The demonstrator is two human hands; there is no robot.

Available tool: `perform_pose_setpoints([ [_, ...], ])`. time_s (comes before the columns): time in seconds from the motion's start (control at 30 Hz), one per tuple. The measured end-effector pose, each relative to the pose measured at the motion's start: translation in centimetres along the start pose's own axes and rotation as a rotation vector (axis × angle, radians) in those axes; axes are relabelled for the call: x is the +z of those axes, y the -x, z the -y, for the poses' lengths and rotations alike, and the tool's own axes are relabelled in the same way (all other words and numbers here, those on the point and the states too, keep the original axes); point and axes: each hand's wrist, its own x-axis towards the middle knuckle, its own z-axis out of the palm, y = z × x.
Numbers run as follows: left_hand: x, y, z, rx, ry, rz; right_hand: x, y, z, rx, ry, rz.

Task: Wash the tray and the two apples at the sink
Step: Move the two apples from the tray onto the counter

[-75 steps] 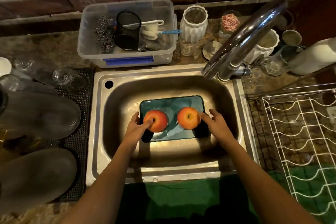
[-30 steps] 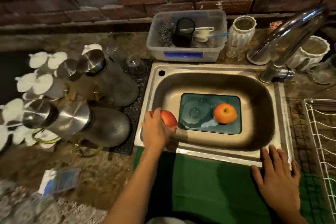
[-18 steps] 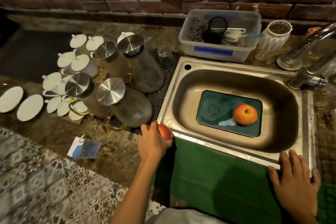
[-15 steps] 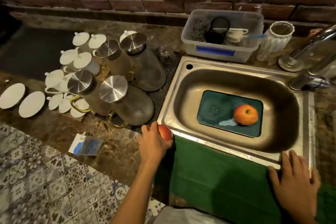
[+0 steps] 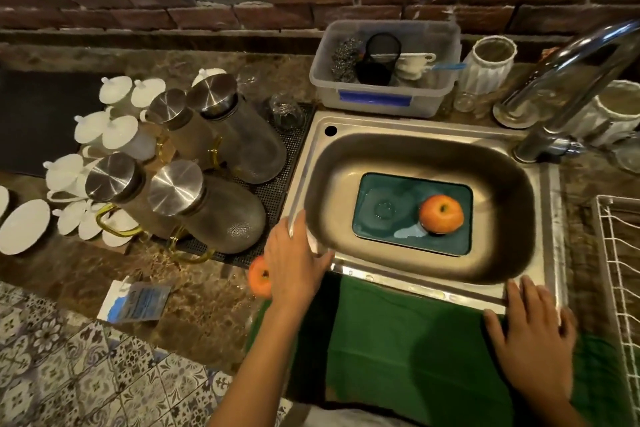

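Left hand [image 5: 294, 263] flat, empty, over sink [image 5: 550, 191] near-left corner; right hand [image 5: 530, 333] flat on sink front edge | one apple [image 5: 441, 213] on tray [image 5: 384, 191] inside sink; other apple [image 5: 259, 276] on worktop [image 5: 194, 315] left of sink | risk: worktop apple may roll off | hidden: that apple partly behind left hand.

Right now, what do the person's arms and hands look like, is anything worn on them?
Both forearms are bare, with no sleeves in view. The left hand and right hand show no gloves, rings, watch or bracelet.
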Motion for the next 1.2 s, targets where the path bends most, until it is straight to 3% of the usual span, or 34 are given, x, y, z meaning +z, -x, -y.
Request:
perform_pose_setpoints([
  [0.23, 7.3, -4.6, -10.2, 0.139, 0.348, 0.241, -0.4, 0.0, 0.0, 0.004, -0.017, 0.055],
  [0.4, 13.5, -6.2, -15.9, 0.170, 0.399, 0.442, -0.7, 0.0, -0.1, -0.010, -0.090, 0.006],
  [0.53, 17.3, -7.2, -18.4, 0.153, 0.371, 0.506, -0.2, -0.2, -0.2, -0.019, -0.114, 0.004],
  [0.9, 21.4, -8.1, -19.2, 0.112, 0.330, 0.433, 0.0, -0.4, -0.3, -0.006, -0.180, 0.089],
  [1.2, 12.1, -5.3, -16.1, 0.131, 0.422, 0.239, -1.3, -0.1, 0.3, -0.007, -0.205, 0.030],
])
